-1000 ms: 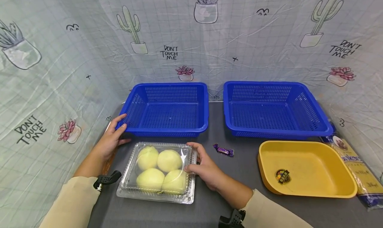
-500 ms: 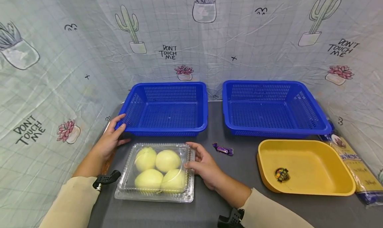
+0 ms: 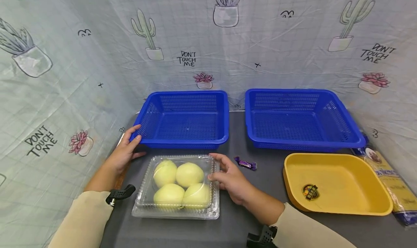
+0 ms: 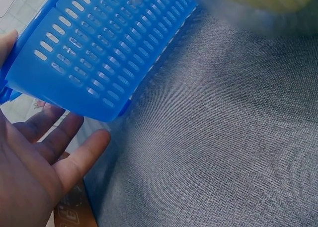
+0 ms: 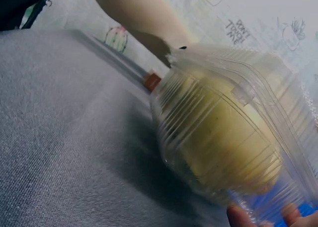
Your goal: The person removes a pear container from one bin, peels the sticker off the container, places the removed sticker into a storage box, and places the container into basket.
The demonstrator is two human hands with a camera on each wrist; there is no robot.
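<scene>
A clear plastic clamshell box [image 3: 176, 213] holding several pale yellow round fruits [image 3: 190, 174] is in front of the left blue basket [image 3: 185, 143]. My right hand [image 3: 232, 179] grips the box by its right edge; in the right wrist view only fingertips [image 5: 290, 211] show at the bottom corner. At the front left corner of that basket is my left hand [image 3: 125, 150], holding the rim. The left wrist view has one digit on the rim and other fingers [image 4: 84, 155] lower down, beside and below the basket's corner. The lid over the fruits is down.
Right of the box lies a purple wrapped candy [image 3: 245, 163]. A second blue basket [image 3: 306, 144] stands at the back right, with a yellow tub [image 3: 345, 204] before it. A yellow and blue packet [image 3: 387, 175] lies along the right wall. Patterned cloth walls [image 3: 247, 41] enclose the table.
The clamshell box and my right hand have shifted slightly right, and the box has turned a little. My left hand keeps its place on the basket. The head view has moved slightly.
</scene>
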